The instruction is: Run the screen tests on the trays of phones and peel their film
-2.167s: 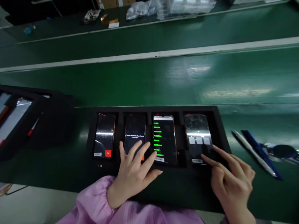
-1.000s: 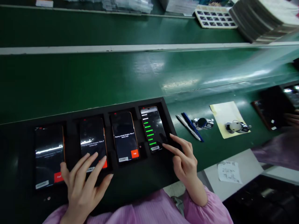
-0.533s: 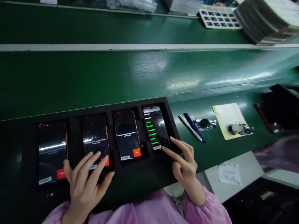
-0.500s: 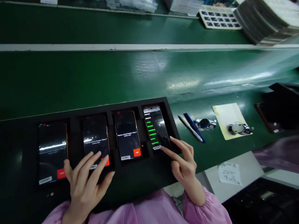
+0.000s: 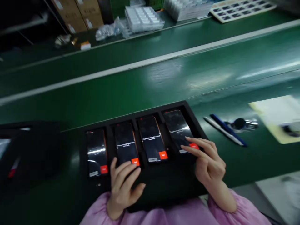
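A black tray (image 5: 150,178) on the green bench holds several phones side by side, each showing a red button at the bottom of its screen. My left hand (image 5: 124,184) lies open on the tray's front, fingertips just under the second phone (image 5: 126,143). My right hand (image 5: 208,161) is open, fingers stretched, with the fingertips touching the lower end of the rightmost phone (image 5: 179,129) near its red button. Between them sits the third phone (image 5: 152,139); the leftmost phone (image 5: 96,152) is untouched. Pink sleeves cover both wrists.
Two pens (image 5: 225,129) and a small round metal object (image 5: 241,123) lie right of the tray, beside a yellow sheet (image 5: 274,114). Another black tray (image 5: 21,150) stands at the left. Behind runs the green conveyor (image 5: 150,81); white trays (image 5: 142,17) and boxes lie beyond.
The view has swung left. The rightmost phone's green list has given way to a screen with a red button. My left hand has slid back off the second phone's screen.
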A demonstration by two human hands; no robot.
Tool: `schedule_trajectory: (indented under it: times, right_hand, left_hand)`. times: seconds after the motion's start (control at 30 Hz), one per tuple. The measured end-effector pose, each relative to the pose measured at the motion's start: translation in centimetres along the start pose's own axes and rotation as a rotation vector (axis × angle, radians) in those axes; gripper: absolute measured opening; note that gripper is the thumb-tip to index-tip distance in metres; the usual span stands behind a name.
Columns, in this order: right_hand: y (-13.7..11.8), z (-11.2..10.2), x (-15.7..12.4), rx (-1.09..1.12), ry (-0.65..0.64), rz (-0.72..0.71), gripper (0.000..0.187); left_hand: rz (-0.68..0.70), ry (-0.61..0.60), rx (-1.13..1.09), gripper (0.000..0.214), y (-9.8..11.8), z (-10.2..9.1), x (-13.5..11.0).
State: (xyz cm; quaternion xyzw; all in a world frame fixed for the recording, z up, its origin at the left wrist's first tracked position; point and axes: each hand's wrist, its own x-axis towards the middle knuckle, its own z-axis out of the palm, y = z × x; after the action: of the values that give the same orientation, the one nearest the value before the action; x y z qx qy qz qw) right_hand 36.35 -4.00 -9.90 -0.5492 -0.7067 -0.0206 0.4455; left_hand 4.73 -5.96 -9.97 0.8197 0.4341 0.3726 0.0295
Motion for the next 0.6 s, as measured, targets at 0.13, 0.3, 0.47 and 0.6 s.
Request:
schedule_trajectory:
  times: [0.13, 0.3, 0.47, 0.6]
  right_hand:
    - [-1.0, 3.1, 0.9, 0.028, 0.028, -0.017, 0.024]
    - [-0.8, 4.5, 1.3, -0.019, 0.091, 0.005, 0.017]
    - [-0.2, 4.6, 1.2, -0.028, 0.137, 0.003, 0.019]
    - [0.3, 4.3, 1.5, -0.003, 0.187, -0.037, 0.023]
  left_hand:
    - [-0.016, 0.069, -0.138, 0.024, -0.3, -0.5, 0.1]
    - [-0.009, 0.145, -0.138, 0.021, -0.8, -0.2, 0.5]
    - [-0.014, 0.2, -0.132, 0.023, -0.4, 0.2, 0.8]
    - [0.021, 0.231, -0.118, 0.022, 0.2, -0.1, 0.8]
